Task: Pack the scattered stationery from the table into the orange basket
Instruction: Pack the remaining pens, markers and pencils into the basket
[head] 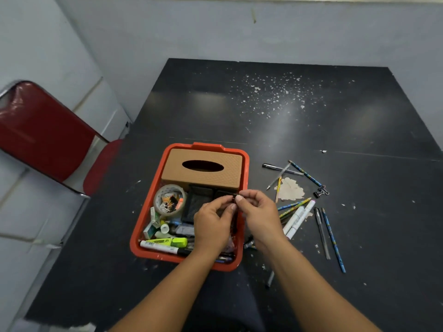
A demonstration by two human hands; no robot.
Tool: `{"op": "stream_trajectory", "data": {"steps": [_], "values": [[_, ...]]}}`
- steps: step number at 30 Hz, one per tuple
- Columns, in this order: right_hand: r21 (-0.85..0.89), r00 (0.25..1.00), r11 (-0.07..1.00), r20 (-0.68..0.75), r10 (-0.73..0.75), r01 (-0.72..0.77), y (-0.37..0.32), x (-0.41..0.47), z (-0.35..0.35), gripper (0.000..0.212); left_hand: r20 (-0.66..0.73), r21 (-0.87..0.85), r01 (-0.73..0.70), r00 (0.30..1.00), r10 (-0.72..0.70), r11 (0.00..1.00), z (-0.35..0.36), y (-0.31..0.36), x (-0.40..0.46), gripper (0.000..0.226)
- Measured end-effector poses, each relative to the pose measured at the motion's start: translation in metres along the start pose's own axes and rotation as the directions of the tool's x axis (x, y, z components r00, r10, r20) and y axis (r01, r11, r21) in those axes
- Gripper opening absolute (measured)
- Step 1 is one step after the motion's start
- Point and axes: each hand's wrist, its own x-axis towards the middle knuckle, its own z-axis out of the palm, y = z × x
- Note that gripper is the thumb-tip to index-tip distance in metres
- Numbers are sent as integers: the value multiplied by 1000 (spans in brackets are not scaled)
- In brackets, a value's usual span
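Orange basket [246, 178], tan tissue box [203, 178], white-speckled black table [311, 121], red chair [43, 133]

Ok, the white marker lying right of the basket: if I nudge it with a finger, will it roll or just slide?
The white marker looks round-barrelled, so it probably rolls. The pencils lying against it may check that. It looks rigid and light, so a pinch should lift it.

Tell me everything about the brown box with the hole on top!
The brown box looks like a plastic tissue holder, tan, with a fine ribbed texture and rounded corners. A dark oval slot sits in the middle of its top; no tissue shows in it. It lies flat, right way up, filling the far end of the orange basket, close against the rim. A black mesh holder sits right against its near side. Neither hand touches it.
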Motion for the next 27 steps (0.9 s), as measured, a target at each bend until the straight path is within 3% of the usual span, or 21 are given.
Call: {"op": "stream_trajectory", "data": {"steps": [3,5,7,9,10,12,17,22,27], "values": [[-75,999,997,52,-17,21,7,-4,8,8,-15,-6,10,1000,-11,1000,-16,-4,-2,21],[-221,993,969,58,-103,113,17,-3,11,9,-68,36,12,998,-9,999,-27,-8,-3,18],[-560,960,787,60,-272,258,31,-1,10,19,-161,107,49,986,-31,993,-42,-15,0,20],[-811,905,482,128,-407,331,43,-5,8,30,-275,186,132,958,-77,974,-58,-24,7,23],[-849,884,394,165,-437,353,49,-7,7,34,-330,232,178,939,-95,956,-66,-28,11,23],[-858,849,316,223,-478,404,62,-11,2,38,-406,333,268,906,-119,904,-79,-34,19,23],[-852,834,306,237,-497,425,76,-10,-3,42,-404,511,323,908,-110,796,-89,-37,37,22],[-860,833,281,253,-491,427,73,-11,-2,47,-351,524,297,929,-116,798,-84,-38,45,25],[-815,818,352,235,-525,461,73,-11,-6,45,-262,572,76,960,94,817,-67,-35,39,27]]}}
